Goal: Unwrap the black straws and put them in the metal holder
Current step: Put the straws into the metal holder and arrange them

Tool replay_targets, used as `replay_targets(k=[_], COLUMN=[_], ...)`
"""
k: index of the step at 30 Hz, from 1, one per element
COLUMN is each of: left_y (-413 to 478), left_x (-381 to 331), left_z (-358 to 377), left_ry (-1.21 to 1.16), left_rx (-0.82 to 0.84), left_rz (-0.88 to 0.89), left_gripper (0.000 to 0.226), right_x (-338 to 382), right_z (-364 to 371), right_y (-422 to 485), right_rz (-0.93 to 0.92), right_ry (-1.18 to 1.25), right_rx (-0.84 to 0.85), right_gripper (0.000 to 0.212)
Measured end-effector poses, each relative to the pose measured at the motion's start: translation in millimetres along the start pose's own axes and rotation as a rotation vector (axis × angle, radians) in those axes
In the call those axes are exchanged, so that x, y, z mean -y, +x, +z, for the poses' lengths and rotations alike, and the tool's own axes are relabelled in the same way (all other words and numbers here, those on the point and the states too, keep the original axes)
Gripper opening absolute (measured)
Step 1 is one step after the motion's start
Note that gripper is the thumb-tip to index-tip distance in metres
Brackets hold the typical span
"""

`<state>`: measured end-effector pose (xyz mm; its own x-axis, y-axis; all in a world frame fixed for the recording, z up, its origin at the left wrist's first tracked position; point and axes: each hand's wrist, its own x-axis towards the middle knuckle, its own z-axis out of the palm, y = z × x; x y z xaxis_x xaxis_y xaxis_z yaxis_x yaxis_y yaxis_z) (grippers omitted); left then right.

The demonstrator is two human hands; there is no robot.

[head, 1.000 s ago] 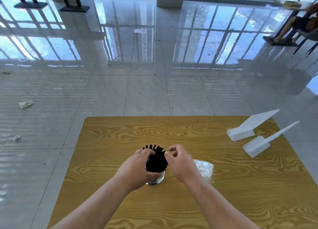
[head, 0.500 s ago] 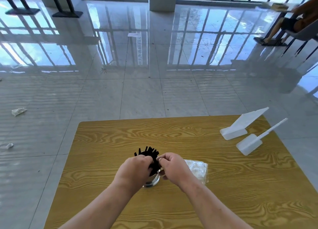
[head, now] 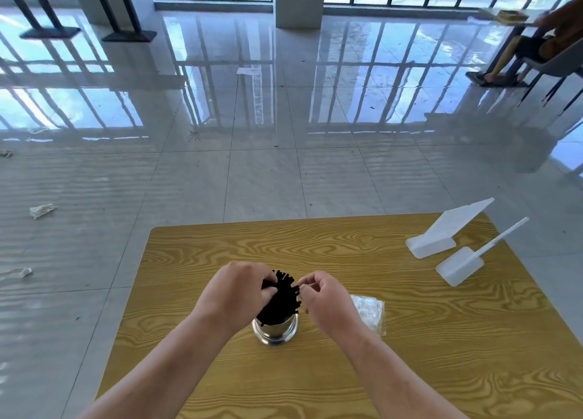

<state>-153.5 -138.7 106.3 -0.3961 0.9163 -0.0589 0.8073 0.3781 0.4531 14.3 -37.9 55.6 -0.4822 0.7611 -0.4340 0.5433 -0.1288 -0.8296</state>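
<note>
A bundle of black straws [head: 281,302] stands in a shiny metal holder [head: 275,333] near the middle of the wooden table [head: 315,248]. My left hand [head: 236,292] wraps the left side of the bundle, fingers curled over the straw tops. My right hand [head: 325,299] is at the right side of the bundle, fingertips pinched at the straw ends. A crumpled clear plastic wrapper [head: 369,311] lies on the table just right of my right hand, partly hidden by it.
Two white plastic scoop-like pieces [head: 441,235] [head: 463,267] lie at the table's far right. Scraps of litter [head: 41,210] lie on the tiled floor at left. A seated person [head: 542,40] is at the far right of the room.
Both hands have stayed on the straw bundle; the left hand has closed further over the tops, and the holder now shows more below the hands. The camera view shifted slightly.
</note>
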Motion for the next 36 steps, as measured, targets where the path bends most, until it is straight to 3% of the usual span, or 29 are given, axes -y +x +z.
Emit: replay_targets(k=[9,19,24,26,29,32,36], left_y=[-2,-4,2,5,7,8,6], left_x=[1,18,22,21,17,13,6], left_z=[-65,-96,-100,-98,-91,-77,-49], left_ry=[-0.111,-0.289,-0.555,-0.79,-1.095,-1.311,-1.535], left_rx=[-0.09,-0.143,-0.292,-0.413,-0.5,-0.391,-0.206], left_rz=[-0.035,-0.068,-0.107,-0.144,-0.209,-0.308,-0.444], left_gripper=[0.006,0.016,0.021,0.02,0.014,0.012,0.021], right_x=[-1,-2,2,6,23,48,83], right_z=[-8,-19,-28,-28,-23,-17,-26], right_y=[3,7,3,-2,-9,-10,-6], right_rz=[-0.044,-0.028,0.028,0.045,0.036,0.001,-0.048], right_ry=[0.035,0.093,0.146,0.216,0.441,0.634,0.943], right_rx=[-0.05,-0.102,-0.111,-0.036,0.222,0.427,0.482], right_gripper=[0.015,0.02,0.027,0.028,0.025,0.05,0.069])
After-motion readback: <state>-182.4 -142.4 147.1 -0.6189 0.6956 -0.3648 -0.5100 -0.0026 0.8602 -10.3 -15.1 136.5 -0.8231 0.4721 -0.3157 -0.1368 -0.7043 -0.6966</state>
